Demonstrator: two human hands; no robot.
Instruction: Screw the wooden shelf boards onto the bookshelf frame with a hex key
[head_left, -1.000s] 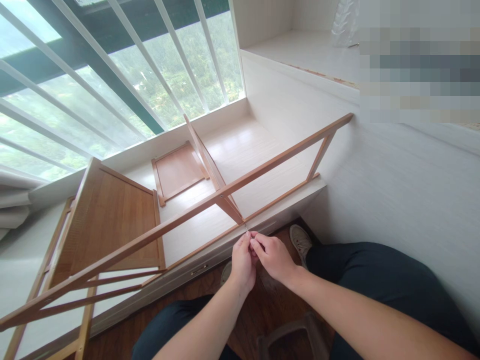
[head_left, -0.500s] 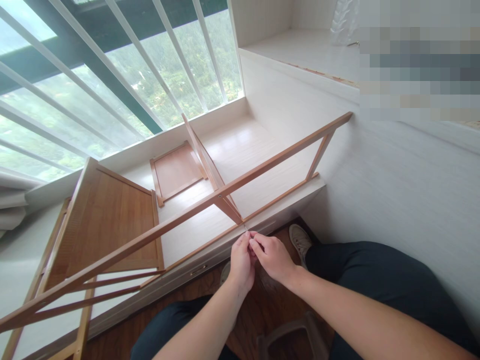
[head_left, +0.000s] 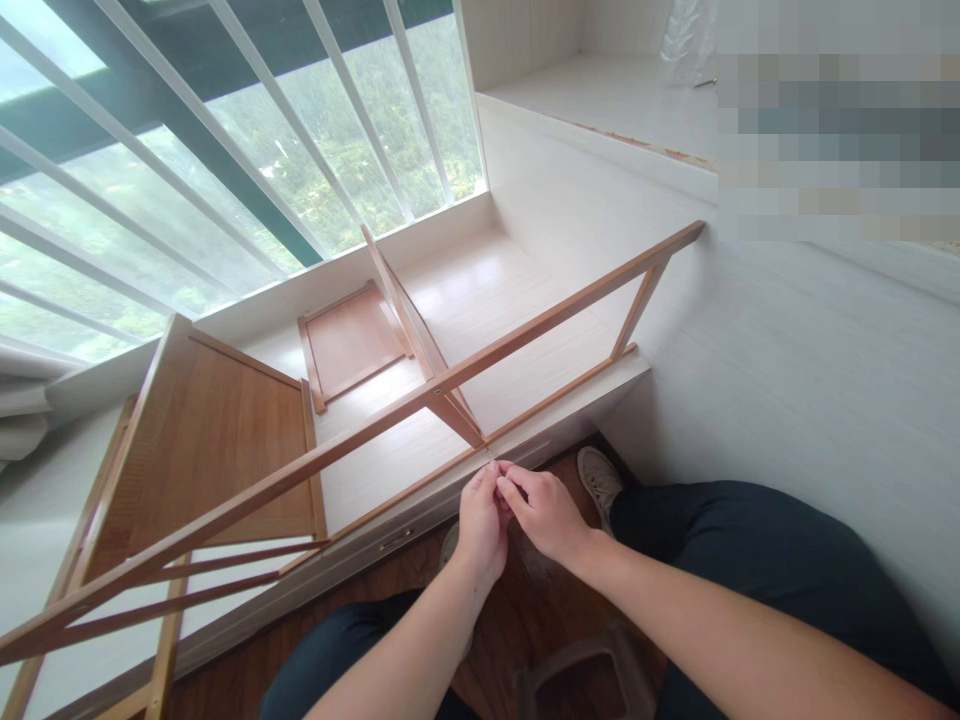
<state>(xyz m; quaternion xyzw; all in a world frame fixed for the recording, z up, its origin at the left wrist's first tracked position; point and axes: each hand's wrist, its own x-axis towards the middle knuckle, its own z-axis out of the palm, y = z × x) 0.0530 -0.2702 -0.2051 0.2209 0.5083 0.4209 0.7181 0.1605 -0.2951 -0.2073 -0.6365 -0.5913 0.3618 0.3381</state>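
My left hand (head_left: 481, 530) and my right hand (head_left: 551, 515) meet close together in front of the frame's lower rail (head_left: 559, 395). Their fingers are pinched round a thin metal rod (head_left: 490, 456), whose tip reaches the rail at the foot of the middle crosspiece (head_left: 457, 415). Most of the rod is hidden by the fingers, so its kind cannot be told. Over the hands slants the long upper wooden rail (head_left: 555, 322), joined to the lower one by a short end post (head_left: 637, 312). A wooden divider (head_left: 401, 300) runs back from the middle crosspiece.
A large wooden panel (head_left: 217, 440) leans at left, and a smaller panel (head_left: 356, 345) lies on the white ledge (head_left: 487, 290). Behind is a barred window (head_left: 300, 130). Below stand a drawer front (head_left: 397, 540) and a brown stool (head_left: 577, 655). A white wall (head_left: 787, 390) bounds the right.
Both hands stay at the same spot on the lower rail, with only a very slight shift of the fingers. The wooden frame has not moved.
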